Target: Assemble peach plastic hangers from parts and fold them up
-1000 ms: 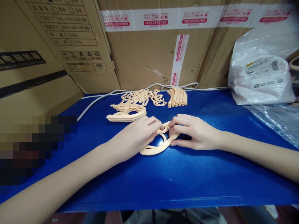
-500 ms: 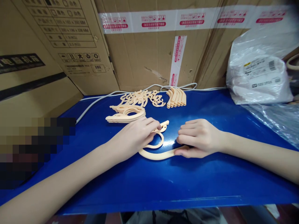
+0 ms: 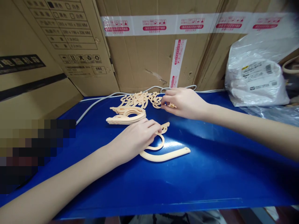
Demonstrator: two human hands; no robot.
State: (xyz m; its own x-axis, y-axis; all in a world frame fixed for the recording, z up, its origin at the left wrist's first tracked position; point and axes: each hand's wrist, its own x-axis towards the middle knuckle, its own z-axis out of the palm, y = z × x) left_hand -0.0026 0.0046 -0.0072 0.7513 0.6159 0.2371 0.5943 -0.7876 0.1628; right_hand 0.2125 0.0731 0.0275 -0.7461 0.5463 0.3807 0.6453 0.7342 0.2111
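My left hand (image 3: 142, 135) is closed on a beige plastic folding hanger (image 3: 163, 141), pressing it to the blue table. A ring-shaped part and a small end with holes stick out past its fingers, and the long curved arm (image 3: 168, 155) lies on the table, its flat tip bare. My right hand (image 3: 177, 102) is at the back, over the row of curved beige arms (image 3: 172, 105). Its thumb and fingertips are apart, and most of the row is hidden under it. Left of its fingertips lies a heap of thin beige hook pieces (image 3: 137, 100).
A stack of folded beige hangers (image 3: 126, 119) sits beyond my left hand. A white cable (image 3: 93, 104) runs along the back. Cardboard boxes (image 3: 144, 59) wall off the back and left. A white plastic bag (image 3: 257, 81) stands at the back right of the blue table (image 3: 163, 186).
My right hand has let go of the curved arm's tip and moved up and left to the row of curved arms. My left hand has stayed on the hanger.
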